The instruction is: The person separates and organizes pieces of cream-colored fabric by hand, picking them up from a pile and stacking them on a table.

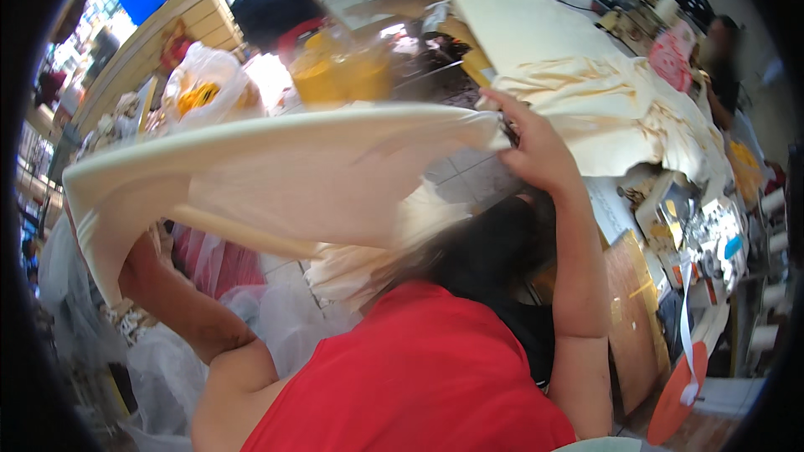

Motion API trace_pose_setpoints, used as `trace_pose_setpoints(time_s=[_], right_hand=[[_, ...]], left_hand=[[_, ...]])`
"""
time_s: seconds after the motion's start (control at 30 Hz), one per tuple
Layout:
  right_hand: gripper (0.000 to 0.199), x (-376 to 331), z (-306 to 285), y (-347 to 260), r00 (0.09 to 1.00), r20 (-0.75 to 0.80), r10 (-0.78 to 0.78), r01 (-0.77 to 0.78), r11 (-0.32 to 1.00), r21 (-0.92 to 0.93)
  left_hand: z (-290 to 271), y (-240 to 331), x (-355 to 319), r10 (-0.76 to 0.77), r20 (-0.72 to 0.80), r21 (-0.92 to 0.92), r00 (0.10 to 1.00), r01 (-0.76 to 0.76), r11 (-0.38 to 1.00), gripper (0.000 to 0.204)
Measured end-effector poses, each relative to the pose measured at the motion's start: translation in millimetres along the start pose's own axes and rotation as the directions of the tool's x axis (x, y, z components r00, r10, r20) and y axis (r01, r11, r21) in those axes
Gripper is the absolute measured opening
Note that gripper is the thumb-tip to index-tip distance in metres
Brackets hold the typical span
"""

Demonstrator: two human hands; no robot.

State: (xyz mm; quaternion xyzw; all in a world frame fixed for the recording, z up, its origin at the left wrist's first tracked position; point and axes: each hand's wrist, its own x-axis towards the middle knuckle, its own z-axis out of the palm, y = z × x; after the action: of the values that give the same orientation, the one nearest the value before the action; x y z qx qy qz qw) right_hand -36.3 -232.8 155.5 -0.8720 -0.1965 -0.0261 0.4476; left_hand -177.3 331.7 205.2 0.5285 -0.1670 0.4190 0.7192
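A cream cloth (276,176) is stretched in the air across the space in front of me, its edges blurred by motion. At its right end my right hand (532,144) is closed on a bunched corner of it. My left forearm (188,305) reaches up under the cloth's left end, and the fabric drapes over my left hand, hiding the fingers. Below, a second cream cloth piece (360,272) lies low near my lap. To the right of my right hand, a heap of crumpled cream fabric (603,109) covers a table.
A sewing machine (678,209) stands at the right, with a white strap and an orange disc (678,393) nearer me. Left of centre are a white plastic bag (209,84) and yellow containers (339,71). Clear plastic sheeting (167,377) lies at lower left. Another person (722,67) is at far right.
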Motion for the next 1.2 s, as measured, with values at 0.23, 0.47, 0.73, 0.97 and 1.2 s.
trace_pose_setpoints(time_s=[0.23,0.47,0.73,0.97,1.2], right_hand=[[0.047,-19,-4,-57,1.000,-0.022,-0.021,0.027,0.950,0.312],[0.017,98,-9,-4,0.984,-0.046,0.173,-0.162,0.970,0.183],[0.016,102,29,-43,0.943,-0.300,0.143,0.112,0.713,0.692],[0.012,13,102,71,0.935,0.009,0.354,-0.333,0.870,0.364],[0.017,-53,146,159,0.989,0.053,0.141,-0.122,0.955,-0.269]], left_hand=[[-57,-4,4,-0.010,-0.003,0.336,1.000,0.011,0.942,0.045],[14,-171,65,-0.714,-0.070,-0.108,0.697,0.706,0.700,0.039],[0,-102,61,-0.353,-0.231,-0.173,0.907,0.319,0.932,0.031],[-56,-133,-107,-0.729,-0.538,0.076,0.424,0.885,0.459,0.030],[-122,-236,-308,-0.764,-0.370,0.911,0.529,0.369,-0.186,0.025]])
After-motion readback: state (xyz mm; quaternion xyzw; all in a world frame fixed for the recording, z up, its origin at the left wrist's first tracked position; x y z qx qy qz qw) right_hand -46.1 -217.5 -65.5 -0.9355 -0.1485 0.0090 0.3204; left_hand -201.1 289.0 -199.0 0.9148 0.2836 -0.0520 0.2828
